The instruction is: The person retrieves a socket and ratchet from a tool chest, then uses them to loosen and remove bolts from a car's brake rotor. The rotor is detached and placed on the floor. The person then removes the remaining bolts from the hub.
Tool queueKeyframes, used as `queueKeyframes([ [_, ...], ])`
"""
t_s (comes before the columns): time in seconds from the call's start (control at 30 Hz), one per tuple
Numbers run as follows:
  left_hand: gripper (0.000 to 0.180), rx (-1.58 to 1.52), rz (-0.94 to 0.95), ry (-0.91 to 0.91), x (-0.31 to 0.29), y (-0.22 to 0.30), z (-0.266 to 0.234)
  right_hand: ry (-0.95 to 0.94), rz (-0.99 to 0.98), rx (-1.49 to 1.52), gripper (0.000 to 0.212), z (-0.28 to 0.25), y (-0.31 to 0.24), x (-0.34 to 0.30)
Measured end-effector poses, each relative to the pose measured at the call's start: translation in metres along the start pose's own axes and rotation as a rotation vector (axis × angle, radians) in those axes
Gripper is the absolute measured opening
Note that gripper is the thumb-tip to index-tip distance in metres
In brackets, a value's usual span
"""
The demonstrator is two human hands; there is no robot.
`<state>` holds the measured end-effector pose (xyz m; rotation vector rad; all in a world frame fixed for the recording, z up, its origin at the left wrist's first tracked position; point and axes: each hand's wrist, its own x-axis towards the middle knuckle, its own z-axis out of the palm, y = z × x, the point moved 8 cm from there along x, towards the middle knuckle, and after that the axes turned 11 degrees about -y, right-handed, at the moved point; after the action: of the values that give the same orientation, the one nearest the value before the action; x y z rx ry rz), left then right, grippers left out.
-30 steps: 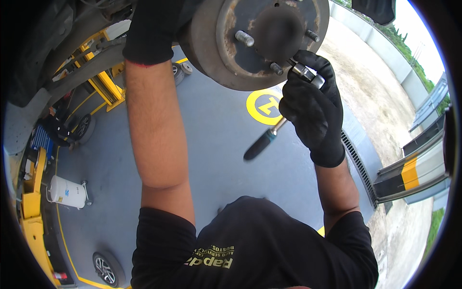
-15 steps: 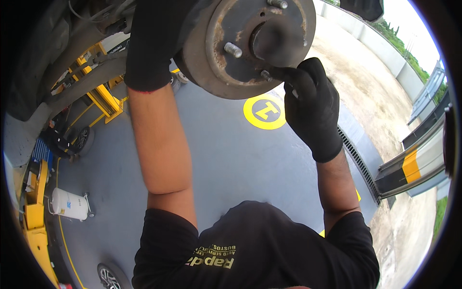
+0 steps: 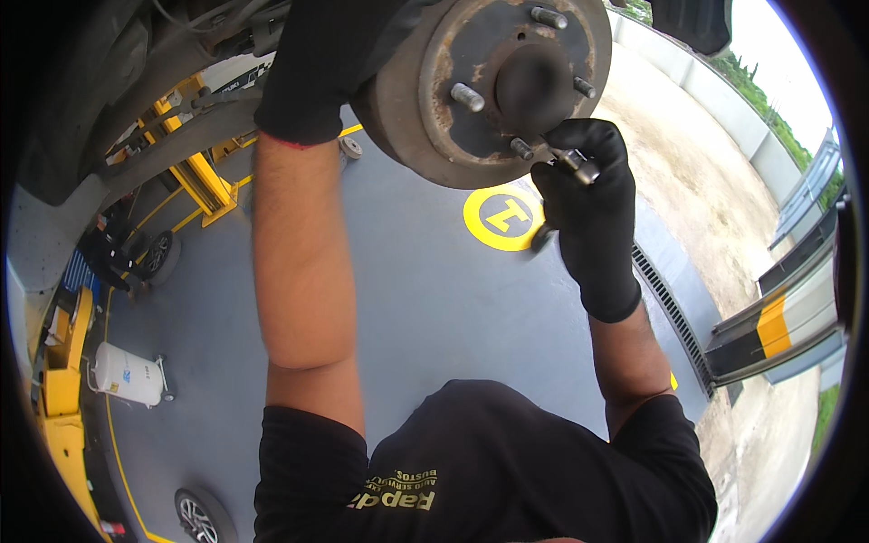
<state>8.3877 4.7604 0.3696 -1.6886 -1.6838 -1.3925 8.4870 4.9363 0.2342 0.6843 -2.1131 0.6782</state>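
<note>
A rusty brake drum (image 3: pixel 435 127) with several wheel studs hangs at the top middle, its centre dark and blurred. My right hand (image 3: pixel 593 208), in a black glove, is just below and right of the lowest wheel stud (image 3: pixel 520 148). Between its thumb and bent forefinger is a shiny metal tool with a socket-like end (image 3: pixel 579 166), its thin tip toward the drum. A blurred dark piece shows below the fingers. My left hand (image 3: pixel 317 77), also black-gloved, reaches up beside the drum's left side. Its fingers are out of sight at the upper edge.
Dark vehicle underbody parts (image 3: pixel 127 68) fill the upper left. Yellow lift posts (image 3: pixel 201 185) and a white wheeled drum container (image 3: pixel 127 374) stand at left. A wheel (image 3: pixel 201 516) lies at the lower left. A striped post (image 3: pixel 769 326) and floor drain (image 3: pixel 670 308) are at right.
My right hand has turned and drawn slightly back from the lowest stud, so the metal tool shows in its fingers. The drum sits a little further right in view.
</note>
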Motion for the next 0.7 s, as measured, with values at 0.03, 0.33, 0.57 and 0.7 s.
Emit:
queueKeyframes([
  [0.03,0.034,0.006,-0.001,0.007,-0.001,0.003,0.001,0.022,0.065,0.129,0.037,0.001,0.003,-0.003],
  [0.33,0.032,0.166,0.084,-0.044,-0.001,-0.001,-0.006,0.029,0.294,0.477,0.027,0.010,0.016,-0.005],
  [0.57,0.032,-0.096,0.065,0.002,-0.001,-0.009,-0.007,-0.024,-0.217,-0.063,0.023,-0.013,-0.002,0.001],
  [0.7,0.039,0.281,0.156,0.124,-0.015,0.014,-0.010,0.331,0.041,0.634,0.034,-0.066,0.039,-0.023],
])
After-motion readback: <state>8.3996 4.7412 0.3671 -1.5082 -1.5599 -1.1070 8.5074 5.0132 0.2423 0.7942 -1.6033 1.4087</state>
